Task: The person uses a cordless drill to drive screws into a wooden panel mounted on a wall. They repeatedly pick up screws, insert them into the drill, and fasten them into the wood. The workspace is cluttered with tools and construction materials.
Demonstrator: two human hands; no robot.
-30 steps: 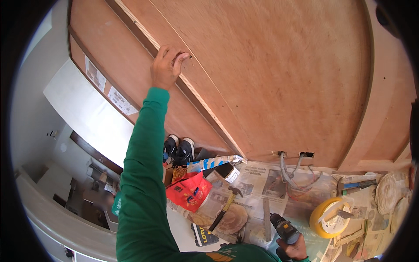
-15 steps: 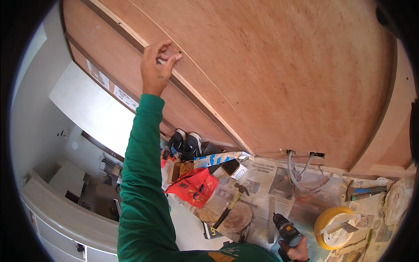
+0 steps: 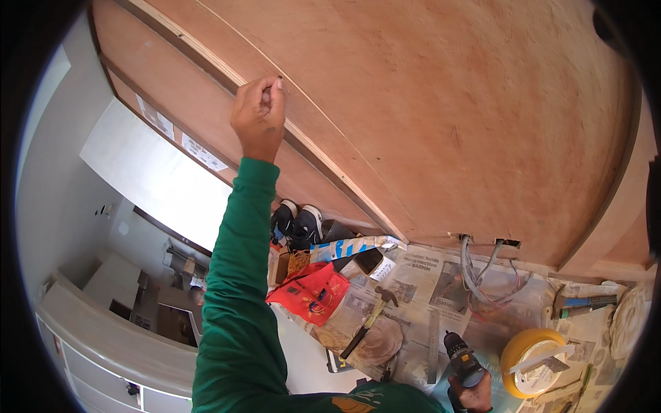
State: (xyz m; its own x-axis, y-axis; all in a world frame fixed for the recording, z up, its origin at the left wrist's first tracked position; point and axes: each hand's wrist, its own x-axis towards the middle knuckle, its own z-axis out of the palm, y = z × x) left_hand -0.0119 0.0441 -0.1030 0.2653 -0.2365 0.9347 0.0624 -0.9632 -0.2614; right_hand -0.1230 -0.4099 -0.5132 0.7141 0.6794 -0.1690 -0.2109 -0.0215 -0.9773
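Note:
My left hand (image 3: 259, 113) is raised against the large wooden panel (image 3: 441, 124). Its thumb and index finger are pinched together beside a thin groove in the wood. A tiny dark piece shows right at the fingertips, too small to name. Low in the picture, my right hand (image 3: 475, 395) is wrapped round a black cordless drill (image 3: 463, 361), whose chuck points up toward the panel. A long wooden strip (image 3: 318, 153) runs diagonally along the panel, beneath my left wrist.
Newspaper (image 3: 413, 272) covers the surface below the panel. On it lie a claw hammer (image 3: 368, 323), a red bag (image 3: 313, 292), a yellow tub (image 3: 516, 347) with a scraper across it, and another hammer (image 3: 585, 303). Grey cables (image 3: 470, 268) hang from cut-outs. Black shoes (image 3: 303, 227) stand behind.
My left thumb and index finger have come together from a spread position, and the hand has shifted slightly right. The drill in my right hand has moved a little right in the picture.

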